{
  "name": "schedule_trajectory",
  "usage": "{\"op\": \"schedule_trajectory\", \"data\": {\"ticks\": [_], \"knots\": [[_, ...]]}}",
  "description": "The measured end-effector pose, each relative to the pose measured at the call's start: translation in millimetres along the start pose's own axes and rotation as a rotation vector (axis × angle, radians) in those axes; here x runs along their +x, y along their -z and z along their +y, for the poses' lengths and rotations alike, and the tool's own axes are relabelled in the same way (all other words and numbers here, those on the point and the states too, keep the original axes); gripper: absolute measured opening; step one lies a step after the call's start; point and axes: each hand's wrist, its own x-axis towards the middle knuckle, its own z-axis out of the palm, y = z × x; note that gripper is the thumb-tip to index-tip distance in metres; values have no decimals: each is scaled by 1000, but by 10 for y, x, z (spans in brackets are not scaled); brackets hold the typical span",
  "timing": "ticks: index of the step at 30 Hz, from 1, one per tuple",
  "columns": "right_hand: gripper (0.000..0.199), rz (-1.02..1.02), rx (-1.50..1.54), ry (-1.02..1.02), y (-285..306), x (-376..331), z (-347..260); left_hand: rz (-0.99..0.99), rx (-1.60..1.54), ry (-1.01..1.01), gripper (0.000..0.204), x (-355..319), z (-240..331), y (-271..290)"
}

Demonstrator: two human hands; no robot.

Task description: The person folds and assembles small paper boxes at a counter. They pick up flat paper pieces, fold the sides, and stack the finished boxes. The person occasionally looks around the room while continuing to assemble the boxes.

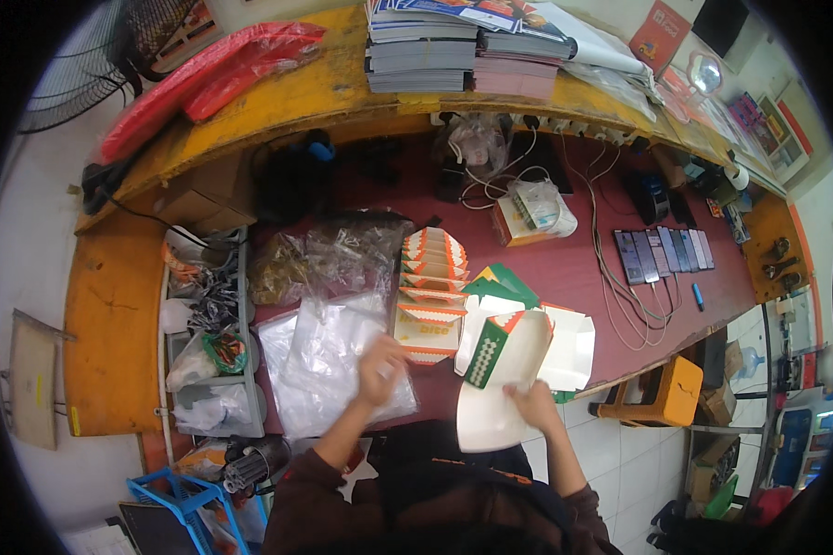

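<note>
My right hand [533, 405] grips the white inner flap of a paper food box [500, 379], thumb on top. The box is partly folded, with a green patterned side wall and its long flap hanging over the table's front edge. To its left, my left hand [381, 370] is raised over a pile of clear plastic bags [319, 347], holding nothing, its fingers apart and slightly blurred. Just beyond that hand stands a row of nested orange and white paper boxes [432, 301]. Flat white box blanks [569, 347] and green ones [502, 282] lie behind the held box.
Several phones [662, 254] lie in a row at right, with white cables beside them. A grey bin [250, 370] of bags stands at left. Stacked magazines [421, 60] sit on the yellow shelf [329, 102]. An orange stool [662, 393] stands off the table's right front.
</note>
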Motion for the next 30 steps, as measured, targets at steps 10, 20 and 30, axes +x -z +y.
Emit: {"op": "schedule_trajectory", "data": {"ticks": [10,20,30], "knots": [[56,160,52,345,-640,1090,-346,-211,300,198,50,338,-954,36],[86,468,75,145,-1223,1779,-311,-275,-140,486,76,382,-1030,230],[69,293,-80,454,-381,1298,229,317,212,428,72,105,-1359,-330]]}}
